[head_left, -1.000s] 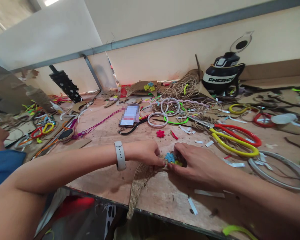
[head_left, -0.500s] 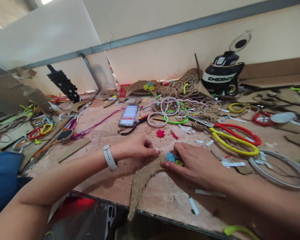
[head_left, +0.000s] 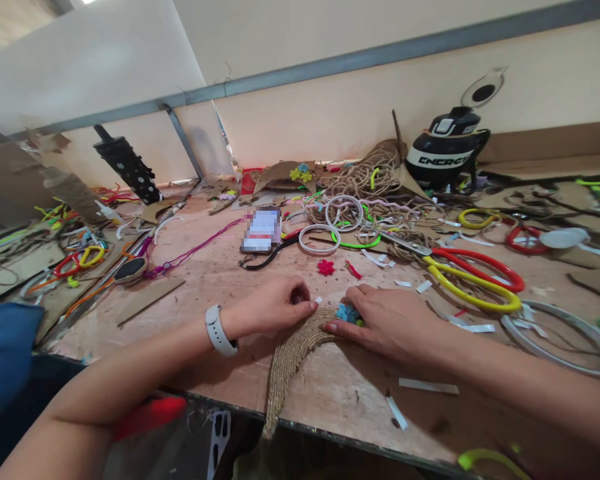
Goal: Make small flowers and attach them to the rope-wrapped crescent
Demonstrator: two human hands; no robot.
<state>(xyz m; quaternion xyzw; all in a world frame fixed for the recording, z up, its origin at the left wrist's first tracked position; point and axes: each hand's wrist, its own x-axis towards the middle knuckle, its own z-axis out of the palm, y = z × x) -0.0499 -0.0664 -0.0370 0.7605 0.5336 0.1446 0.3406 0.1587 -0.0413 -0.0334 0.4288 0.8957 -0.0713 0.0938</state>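
Observation:
A curved, tapering piece of coiled jute rope (head_left: 293,357) lies on the table, its narrow tip hanging over the front edge. My right hand (head_left: 385,323) grips its upper end, thumb on the near side and fingers curled beyond. A blue flower (head_left: 347,313) shows beside that thumb, with a bit of yellow-green partly hidden under the hand. My left hand (head_left: 280,303) pinches a small white scrap (head_left: 319,300) just above the rope piece's top edge. Past the hands lie a red flower (head_left: 325,267) and a small red piece (head_left: 353,269).
Large scissors (head_left: 473,280) with red and yellow handles lie to the right, near a tape roll (head_left: 510,333). A phone (head_left: 261,230), white rings (head_left: 320,239), a rope heap (head_left: 365,173) and a black bottle (head_left: 440,157) stand farther back. Someone's blue sleeve (head_left: 7,360) is at left.
My left hand has drawn slightly away from the rope piece, and the white scrap at its fingertips shows more plainly. My right hand keeps its grip. The view has shifted a little.

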